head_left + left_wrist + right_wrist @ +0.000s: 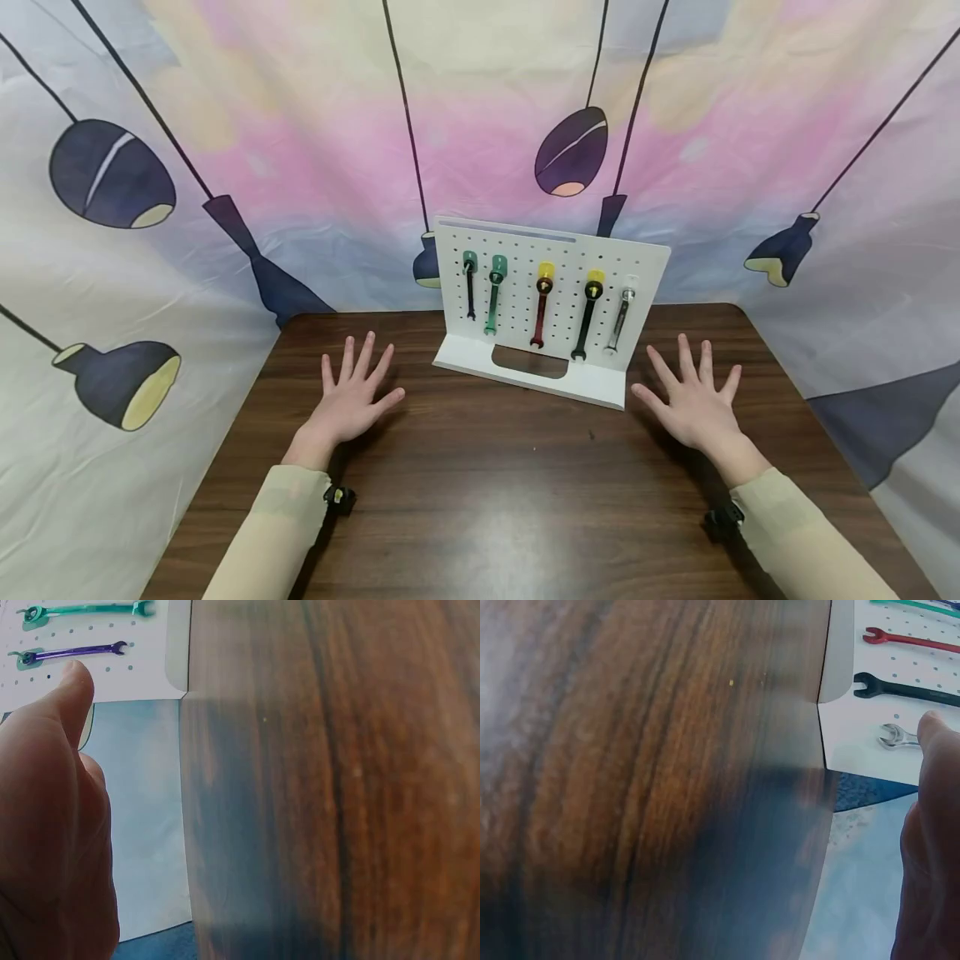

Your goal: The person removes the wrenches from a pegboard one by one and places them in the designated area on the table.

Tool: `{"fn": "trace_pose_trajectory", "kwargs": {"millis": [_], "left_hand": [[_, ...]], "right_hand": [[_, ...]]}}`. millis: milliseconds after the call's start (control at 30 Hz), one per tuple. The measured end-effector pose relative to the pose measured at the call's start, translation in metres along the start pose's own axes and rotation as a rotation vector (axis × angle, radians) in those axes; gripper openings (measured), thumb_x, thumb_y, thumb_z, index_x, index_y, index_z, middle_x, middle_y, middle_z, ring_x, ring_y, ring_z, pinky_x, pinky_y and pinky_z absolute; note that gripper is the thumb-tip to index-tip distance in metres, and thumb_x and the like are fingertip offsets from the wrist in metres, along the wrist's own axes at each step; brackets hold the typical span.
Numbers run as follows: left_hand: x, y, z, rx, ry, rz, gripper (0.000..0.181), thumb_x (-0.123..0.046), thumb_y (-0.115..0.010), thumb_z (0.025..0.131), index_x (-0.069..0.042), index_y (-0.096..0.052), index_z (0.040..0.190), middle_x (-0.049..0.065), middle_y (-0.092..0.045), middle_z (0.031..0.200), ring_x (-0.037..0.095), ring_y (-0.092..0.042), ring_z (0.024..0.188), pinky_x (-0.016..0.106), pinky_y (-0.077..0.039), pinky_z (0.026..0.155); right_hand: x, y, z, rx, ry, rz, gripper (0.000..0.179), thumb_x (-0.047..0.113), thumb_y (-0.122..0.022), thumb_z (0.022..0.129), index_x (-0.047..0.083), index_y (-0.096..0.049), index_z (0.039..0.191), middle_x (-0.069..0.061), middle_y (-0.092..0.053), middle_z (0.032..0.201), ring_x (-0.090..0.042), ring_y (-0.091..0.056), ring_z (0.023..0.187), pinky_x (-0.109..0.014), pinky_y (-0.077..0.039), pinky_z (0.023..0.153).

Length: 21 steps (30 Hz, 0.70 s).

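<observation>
My left hand (pixel 348 406) is spread with straight fingers, palm down over the table, left of a white pegboard stand (pixel 465 354). On the other side, my right hand (pixel 696 406) is spread the same way, its thumb close to the stand's right corner. Neither holds anything. Wrenches hang from hooks on the board in a row: a purple wrench (pixel 79 652), a green wrench (pixel 492 304), a red wrench (pixel 540 317), a black wrench (pixel 585 325) and a silver wrench (pixel 619 323). In the right wrist view, the thumb overlaps the silver wrench (pixel 897 736).
A dark brown wooden table (pixel 480 483) carries the stand near its back edge. Behind it hangs a cloth backdrop (pixel 315 125) printed with lamps. The stand's base has an oblong cutout. A small black device sits at each wrist, below a pale sleeve (pixel 270 525).
</observation>
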<state>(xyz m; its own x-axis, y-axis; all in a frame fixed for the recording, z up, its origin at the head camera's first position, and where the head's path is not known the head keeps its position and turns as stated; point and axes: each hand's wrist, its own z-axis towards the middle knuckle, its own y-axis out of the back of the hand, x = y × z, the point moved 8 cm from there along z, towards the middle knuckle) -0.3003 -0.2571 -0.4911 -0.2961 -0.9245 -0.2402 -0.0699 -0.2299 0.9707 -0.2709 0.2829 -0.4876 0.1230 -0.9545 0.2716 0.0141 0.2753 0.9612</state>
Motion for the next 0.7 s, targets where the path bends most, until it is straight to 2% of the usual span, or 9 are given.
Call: {"fn": "trace_pose_trajectory", "kwargs": {"millis": [167, 300, 433, 700], "left_hand": [[-0.002, 0.000, 0.001, -0.002, -0.006, -0.002, 0.087, -0.066, -0.045, 0.108, -0.022, -0.007, 0.174, 0.003, 0.026, 0.176, 0.039, 0.027, 0.159, 0.071, 0.025, 0.117], [-0.005, 0.000, 0.001, -0.013, -0.024, -0.018, 0.085, -0.065, -0.044, 0.109, -0.027, -0.003, 0.173, 0.001, 0.026, 0.176, 0.033, 0.032, 0.158, 0.072, 0.023, 0.118], [-0.013, 0.000, 0.002, -0.045, -0.060, -0.069, 0.082, -0.063, -0.045, 0.110, -0.028, -0.007, 0.174, -0.001, 0.025, 0.176, 0.029, 0.033, 0.158, 0.072, 0.019, 0.120], [-0.028, 0.005, 0.005, -0.115, -0.121, -0.166, 0.077, -0.056, -0.049, 0.111, -0.028, -0.012, 0.174, -0.002, 0.018, 0.178, 0.029, 0.024, 0.161, 0.074, 0.009, 0.122]], "right_hand": [[0.000, 0.002, 0.000, -0.011, 0.005, -0.004, 0.088, 0.075, -0.040, 0.105, 0.025, -0.016, 0.173, -0.020, 0.018, 0.176, -0.048, 0.029, 0.155, -0.084, 0.024, 0.107], [0.000, 0.004, 0.002, -0.022, 0.014, -0.002, 0.087, 0.074, -0.040, 0.105, 0.025, -0.017, 0.173, -0.019, 0.017, 0.176, -0.047, 0.029, 0.156, -0.085, 0.022, 0.108], [0.001, 0.007, 0.004, -0.030, 0.020, 0.022, 0.085, 0.073, -0.041, 0.106, 0.026, -0.018, 0.173, -0.020, 0.015, 0.176, -0.048, 0.027, 0.156, -0.087, 0.018, 0.109], [0.000, 0.010, 0.007, -0.057, 0.039, 0.089, 0.079, 0.067, -0.041, 0.109, 0.025, -0.020, 0.173, -0.025, 0.006, 0.177, -0.053, 0.018, 0.158, -0.088, 0.007, 0.111]]}}
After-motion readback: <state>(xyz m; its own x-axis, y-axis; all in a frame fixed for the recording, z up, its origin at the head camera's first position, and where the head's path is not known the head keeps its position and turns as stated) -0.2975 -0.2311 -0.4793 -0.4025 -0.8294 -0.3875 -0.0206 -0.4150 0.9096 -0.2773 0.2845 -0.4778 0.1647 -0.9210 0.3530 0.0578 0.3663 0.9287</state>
